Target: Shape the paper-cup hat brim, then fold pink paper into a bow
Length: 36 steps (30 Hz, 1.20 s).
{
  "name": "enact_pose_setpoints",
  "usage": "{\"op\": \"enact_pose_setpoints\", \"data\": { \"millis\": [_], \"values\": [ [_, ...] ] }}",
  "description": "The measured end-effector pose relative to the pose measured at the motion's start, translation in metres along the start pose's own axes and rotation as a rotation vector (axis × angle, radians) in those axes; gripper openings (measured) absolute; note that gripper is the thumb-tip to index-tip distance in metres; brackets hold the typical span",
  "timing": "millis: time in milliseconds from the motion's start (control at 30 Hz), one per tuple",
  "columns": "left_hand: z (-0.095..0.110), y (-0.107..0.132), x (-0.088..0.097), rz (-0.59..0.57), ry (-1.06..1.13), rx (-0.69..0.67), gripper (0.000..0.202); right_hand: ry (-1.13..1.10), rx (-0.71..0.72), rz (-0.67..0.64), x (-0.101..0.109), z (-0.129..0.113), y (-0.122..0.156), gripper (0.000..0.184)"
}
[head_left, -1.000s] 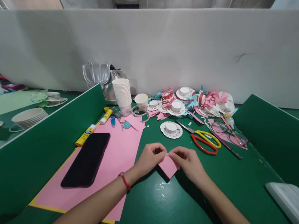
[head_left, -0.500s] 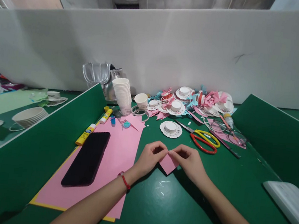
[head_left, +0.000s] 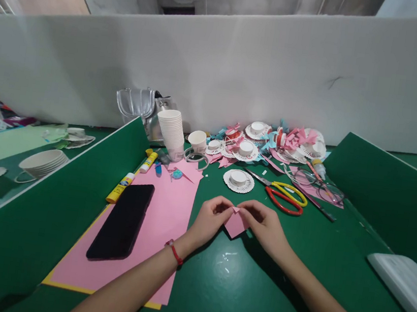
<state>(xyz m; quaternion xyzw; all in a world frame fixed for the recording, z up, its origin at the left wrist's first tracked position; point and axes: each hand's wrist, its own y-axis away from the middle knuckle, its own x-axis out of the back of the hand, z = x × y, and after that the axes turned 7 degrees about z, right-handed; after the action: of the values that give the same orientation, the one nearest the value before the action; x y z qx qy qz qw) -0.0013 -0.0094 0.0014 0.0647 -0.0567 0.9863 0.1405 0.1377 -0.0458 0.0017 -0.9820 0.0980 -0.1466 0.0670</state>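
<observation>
A small pink paper piece (head_left: 235, 225) is pinched between my two hands just above the green table, one corner pointing toward me. My left hand (head_left: 211, 220) grips its left side, thumb and fingers closed. On its right side, my right hand (head_left: 264, 224) holds it the same way. A small folded flap shows at the paper's top edge, between the thumbs. Beyond the hands lies a white paper hat shape (head_left: 238, 180) with a fringed brim. Scissors (head_left: 284, 194) with red and yellow handles rest to its right.
Left, a black phone (head_left: 121, 222) lies on pink paper sheets (head_left: 161, 242), near glue sticks (head_left: 120, 188). Stacked paper cups (head_left: 172, 133) and a pile of paper crafts (head_left: 272, 141) stand at the back. Glasses (head_left: 320, 185) lie right. Green dividers (head_left: 391, 195) flank the table.
The pink paper's near corner has lifted slightly, and a small folded flap now shows at its top edge. Both hands stay in nearly the same place.
</observation>
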Motion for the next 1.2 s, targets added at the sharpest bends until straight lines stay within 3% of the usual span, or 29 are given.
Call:
{"op": "enact_pose_setpoints", "data": {
  "millis": [233, 500, 667, 833, 1067, 1200],
  "values": [
    [0.0011, 0.0022, 0.0012, -0.037, -0.038, -0.075, 0.014, 0.053, 0.017, -0.001, 0.0003, 0.0021, 0.0004, 0.012],
    [0.0013, 0.0013, 0.0010, 0.001, -0.026, -0.066, 0.013, -0.191, -0.141, -0.063, -0.0048, 0.0062, -0.0018, 0.025],
    [0.0018, 0.0010, 0.0013, 0.038, -0.003, -0.020, 0.012, -0.215, -0.151, -0.003, -0.0033, 0.0067, -0.0036, 0.025],
    [0.0004, 0.0021, 0.0005, -0.047, -0.009, -0.016, 0.011, -0.266, -0.176, 0.085, -0.0018, 0.0086, -0.0050, 0.024],
    [-0.0037, -0.0038, 0.0039, 0.165, 0.063, -0.007, 0.010, -0.343, -0.280, -0.023, -0.0020, 0.0047, -0.0054, 0.028],
    [-0.0023, -0.0028, 0.0041, 0.143, 0.082, -0.041, 0.015, -0.336, -0.272, 0.000, -0.0009, 0.0030, -0.0056, 0.027]
  ]
}}
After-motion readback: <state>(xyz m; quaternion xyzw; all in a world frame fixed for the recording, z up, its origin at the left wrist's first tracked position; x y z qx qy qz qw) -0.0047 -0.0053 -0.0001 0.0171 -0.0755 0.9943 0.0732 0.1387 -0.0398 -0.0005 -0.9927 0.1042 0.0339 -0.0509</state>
